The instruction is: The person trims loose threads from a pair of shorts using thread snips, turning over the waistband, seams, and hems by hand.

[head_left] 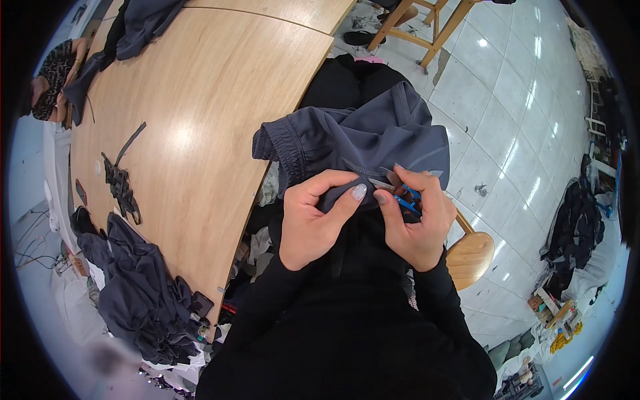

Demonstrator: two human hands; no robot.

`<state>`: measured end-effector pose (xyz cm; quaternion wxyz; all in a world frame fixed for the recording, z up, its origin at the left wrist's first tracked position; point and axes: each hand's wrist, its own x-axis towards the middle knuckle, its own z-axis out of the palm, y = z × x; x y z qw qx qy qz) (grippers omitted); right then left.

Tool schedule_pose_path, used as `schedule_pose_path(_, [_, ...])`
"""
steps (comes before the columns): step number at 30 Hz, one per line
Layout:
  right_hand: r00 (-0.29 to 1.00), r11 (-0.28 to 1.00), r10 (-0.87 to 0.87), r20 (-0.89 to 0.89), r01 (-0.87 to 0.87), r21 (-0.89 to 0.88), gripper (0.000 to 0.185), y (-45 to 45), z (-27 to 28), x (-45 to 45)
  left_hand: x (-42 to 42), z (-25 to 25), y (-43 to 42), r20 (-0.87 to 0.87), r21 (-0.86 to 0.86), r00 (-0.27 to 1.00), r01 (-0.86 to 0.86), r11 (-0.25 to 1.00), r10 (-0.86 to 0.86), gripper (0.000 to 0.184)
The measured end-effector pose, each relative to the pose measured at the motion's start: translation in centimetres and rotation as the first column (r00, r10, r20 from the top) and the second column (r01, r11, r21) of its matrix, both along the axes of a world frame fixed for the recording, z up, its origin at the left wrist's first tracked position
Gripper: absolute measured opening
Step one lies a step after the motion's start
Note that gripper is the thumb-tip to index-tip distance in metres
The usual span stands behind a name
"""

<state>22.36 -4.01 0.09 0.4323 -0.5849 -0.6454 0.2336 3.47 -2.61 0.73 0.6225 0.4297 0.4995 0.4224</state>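
Note:
A dark grey garment (pixel 333 133) with a gathered elastic waistband lies over my lap, its seam stitching turned up. My left hand (pixel 313 217) pinches the cloth near a stitched seam between thumb and forefinger. Close beside it, my right hand (pixel 423 213) is closed round small blue-handled thread snips (pixel 409 205). Pale, pointed pieces show at the right fingertips, against the cloth; they look like the blades, though part of them is hidden by the fingers.
A wooden table (pixel 207 113) stands to the left, with a heap of dark grey garments (pixel 143 293), a phone (pixel 201 305) and black straps (pixel 121 190) on it. A wooden stool (pixel 470 260) is at my right. Another person (pixel 57 80) is at the far left.

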Motion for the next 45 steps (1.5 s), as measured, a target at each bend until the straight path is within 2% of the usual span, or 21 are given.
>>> schedule_pose_path(10, [0.981,0.996,-0.053,-0.185,0.038,-0.084,0.044,0.1,0.0,0.5,0.2,-0.2,0.0,-0.07,-0.001,0.997,-0.019,1.0,0.019,0.012])
schedule_pose_path(13, [0.984,1.0,0.027,-0.177,-0.028,-0.002,0.041,0.9,1.1,0.1,0.3,-0.7,-0.1,-0.19,0.114,0.982,0.031,0.993,-0.009,0.014])
schedule_pose_path(16, [0.998,0.992,0.039,-0.048,-0.033,0.123,0.038,0.9,0.1,-0.4,0.8,-0.6,0.1,-0.299,0.275,0.954,0.058,0.96,0.028,0.017])
schedule_pose_path(17, [0.998,0.983,0.022,-0.056,-0.011,0.185,0.036,0.9,-0.5,-0.7,0.9,-0.5,0.2,-0.305,0.293,0.952,0.061,0.954,0.033,0.017])
schedule_pose_path(20, [1.0,0.973,0.026,0.002,-0.026,0.23,0.036,1.0,-0.8,-1.0,0.9,-0.7,0.1,-0.316,0.339,0.948,0.071,0.938,0.043,0.018])
schedule_pose_path(22, [0.998,0.981,0.058,-0.001,-0.056,0.186,0.037,1.4,-1.1,-1.0,0.7,-0.8,0.3,-0.318,0.365,0.948,0.088,0.927,0.035,0.021])
schedule_pose_path(26, [0.992,0.993,0.104,-0.066,-0.1,0.069,0.033,1.6,-1.6,-1.1,0.6,-0.8,0.4,-0.321,0.331,0.947,0.095,0.939,0.017,0.018])
schedule_pose_path(29, [0.977,0.997,0.081,-0.198,-0.082,0.006,0.027,1.2,-1.8,-0.6,0.4,-0.7,0.3,-0.317,0.301,0.948,0.086,0.95,0.014,0.014])
schedule_pose_path(33, [0.911,0.992,-0.104,-0.4,0.067,-0.106,0.019,0.6,-3.1,0.7,0.3,-0.8,0.3,-0.301,0.289,0.953,0.067,0.955,0.024,0.013])
schedule_pose_path(36, [0.976,0.999,-0.024,-0.216,0.014,-0.051,0.021,1.0,-1.1,0.7,0.3,-0.8,0.3,-0.306,0.286,0.952,0.071,0.956,0.021,0.012])
schedule_pose_path(37, [0.962,0.998,-0.04,-0.27,0.027,-0.052,0.025,0.8,-0.9,0.0,0.3,-0.8,0.3,-0.312,0.285,0.95,0.077,0.956,0.016,0.012])
schedule_pose_path(40, [0.988,0.997,0.07,-0.137,-0.072,-0.009,0.03,1.1,0.0,-0.7,0.5,-0.8,0.3,-0.306,0.316,0.952,0.081,0.945,0.021,0.012])
schedule_pose_path(41, [0.989,0.992,0.104,-0.106,-0.096,0.081,0.028,1.5,-0.9,-0.7,0.4,-0.7,0.3,-0.31,0.302,0.951,0.093,0.949,0.006,0.012])
schedule_pose_path(44, [0.977,0.998,-0.039,-0.21,0.047,0.033,0.027,1.4,-2.2,-0.5,0.0,-0.5,0.3,-0.303,0.257,0.953,0.093,0.962,-0.011,0.011])
schedule_pose_path(45, [0.958,0.993,-0.114,-0.262,0.108,-0.037,0.023,1.1,-2.0,-0.2,0.0,-0.5,0.2,-0.284,0.238,0.959,0.074,0.968,-0.003,0.011])
